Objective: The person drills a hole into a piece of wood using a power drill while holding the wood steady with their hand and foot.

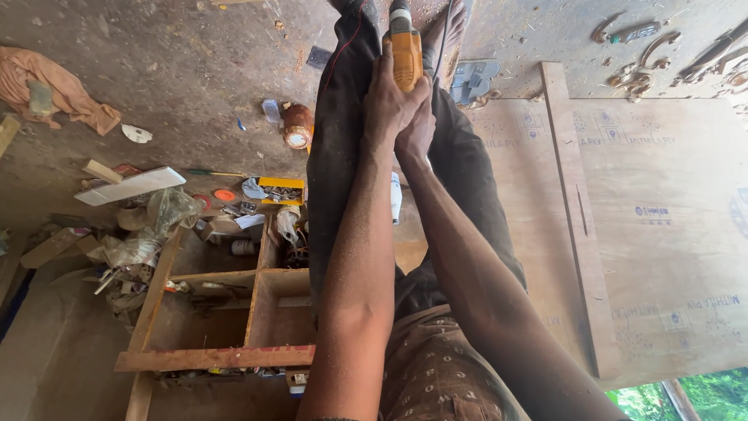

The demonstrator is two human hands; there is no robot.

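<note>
Both hands, the left hand [387, 97] and the right hand [418, 129], have their fingers clamped on the orange power tool [405, 47], held beside the plywood sheet [662, 226], so the work seems underway and next needs steady, firm guiding.

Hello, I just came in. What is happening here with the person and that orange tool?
A person grips an orange power tool with both hands, the left hand wrapped around its body and the right hand just beneath it, arms stretched out over dark trousers. A large plywood sheet lies on the floor to the right, with a wooden strip on it. A cluttered wooden toolbox sits on the left.
</note>
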